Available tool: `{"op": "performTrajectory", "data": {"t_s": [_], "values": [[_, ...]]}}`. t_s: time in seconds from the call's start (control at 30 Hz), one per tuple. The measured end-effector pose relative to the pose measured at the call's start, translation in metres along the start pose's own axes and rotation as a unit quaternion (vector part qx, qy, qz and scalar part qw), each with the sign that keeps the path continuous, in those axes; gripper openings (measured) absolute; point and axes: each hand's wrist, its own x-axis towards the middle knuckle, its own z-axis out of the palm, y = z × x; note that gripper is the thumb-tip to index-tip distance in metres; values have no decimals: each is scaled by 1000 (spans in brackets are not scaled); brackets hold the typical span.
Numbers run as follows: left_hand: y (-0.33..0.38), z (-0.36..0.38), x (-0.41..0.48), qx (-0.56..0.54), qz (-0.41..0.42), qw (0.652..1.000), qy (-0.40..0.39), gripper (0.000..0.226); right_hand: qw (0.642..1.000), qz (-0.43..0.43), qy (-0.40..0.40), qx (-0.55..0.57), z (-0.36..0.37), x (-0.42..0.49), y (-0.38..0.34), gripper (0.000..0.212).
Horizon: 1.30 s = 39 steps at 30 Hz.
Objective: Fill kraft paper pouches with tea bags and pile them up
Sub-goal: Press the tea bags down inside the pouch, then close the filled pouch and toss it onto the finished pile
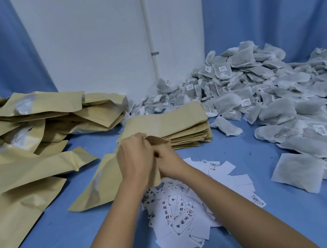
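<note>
In the middle of the blue table, both hands hold one kraft paper pouch (101,186) that lies tilted with its mouth toward them. My left hand (135,159) grips the upper lip of the mouth. My right hand (168,162) is curled at the mouth, its fingers hidden inside or behind the paper. Behind the hands stands a neat stack of flat empty pouches (178,125). A large heap of grey-white tea bags (261,94) covers the right side. Filled pouches (28,124) are piled on the left.
White printed label cards (180,214) lie scattered under my forearms. A white wall panel with a thin pipe (147,29) and blue curtains close off the back. Bare blue cloth (283,223) shows at the front right and front left.
</note>
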Motion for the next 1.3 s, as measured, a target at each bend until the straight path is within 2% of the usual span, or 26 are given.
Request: {"op": "performTrajectory", "data": {"t_s": [0.07, 0.1, 0.17, 0.23, 0.3, 0.33, 0.4, 0.43, 0.47, 0.5, 0.53, 0.57, 0.63, 0.67, 0.7, 0.73, 0.77, 0.8, 0.83, 0.9, 0.97, 1.0, 1.07, 1.1, 1.2, 1.3], "values": [[-4, -4, 10, -18, -14, 1000, 21, 33, 994, -21, 107, -6, -10, 0, 14, 15], [-4, -5, 14, -31, -19, 999, 29, 32, 994, -29, 96, -45, -15, -2, 18, 13], [1, -4, 15, -68, -21, 997, 21, 32, 990, -28, -29, -132, -15, 0, 25, 9], [14, 2, 6, -118, -11, 993, -6, 33, 990, 25, -118, -74, -10, 0, 20, 16], [28, 11, -7, -156, -2, 987, -33, 35, 990, 98, -89, 57, -7, 4, 16, 28], [33, 15, -12, -152, 2, 987, -43, 34, 978, 143, -64, 138, -4, 5, 15, 31], [33, 19, -15, -106, 4, 993, -44, 34, 976, 148, -15, 160, 0, 8, 12, 30], [28, 18, -11, -84, 2, 996, -34, 33, 987, 130, 38, 84, -6, 13, 11, 28], [23, 15, -7, -66, 0, 998, -20, 33, 996, 59, 48, -49, -8, 16, 10, 26], [17, 12, -1, -49, -3, 999, -5, 33, 988, -12, 40, -147, -12, 16, 11, 22], [13, 9, 4, -32, -8, 999, 9, 33, 981, -60, 56, -178, -14, 15, 21, 17], [11, 6, 8, -18, -13, 1000, 22, 34, 967, -94, 112, -206, -20, 11, 29, 14], [13, 4, 12, 2, -14, 999, 42, 34, 953, -109, 269, -90, -29, -1, 34, 19], [16, 4, 13, 13, -11, 999, 49, 33, 945, -78, 317, -27, -31, -3, 36, 19], [18, 4, 15, 23, -8, 998, 54, 32, 943, -14, 331, 36, -33, -2, 38, 19], [20, 4, 16, 27, -4, 998, 59, 31, 944, 75, 301, 115, -35, 1, 34, 23], [22, 6, 17, 22, 1, 998, 61, 31, 937, 162, 228, 209, -36, 4, 33, 35], [23, 8, 16, 10, 6, 998, 55, 32, 911, 221, 145, 316, -39, 7, 33, 49], [23, 12, 15, -8, 10, 999, 41, 33, 874, 246, 71, 414, -40, 8, 35, 57], [20, 20, 7, -31, 26, 999, -3, 36, 806, 250, 1, 537, -45, 10, 33, 47], [14, 29, -5, -22, 63, 995, -70, 43, 779, 270, 0, 566, -47, 14, 30, 28], [11, 33, -12, -12, 79, 989, -122, 49, 781, 284, 21, 556, -48, 17, 28, 23], [3, 40, -26, 60, 130, 965, -220, 63, 785, 318, 74, 526, -47, 23, 28, 19], [-3, 44, -32, 112, 167, 950, -237, 69, 772, 331, 87, 535, -46, 25, 29, 17], [-24, 47, -43, 210, 234, 930, -191, 82, 707, 343, 79, 614, -43, 29, 25, 20], [-44, 42, -44, 245, 253, 929, -111, 106, 648, 319, 128, 680, -48, 32, 30, 23]]}}
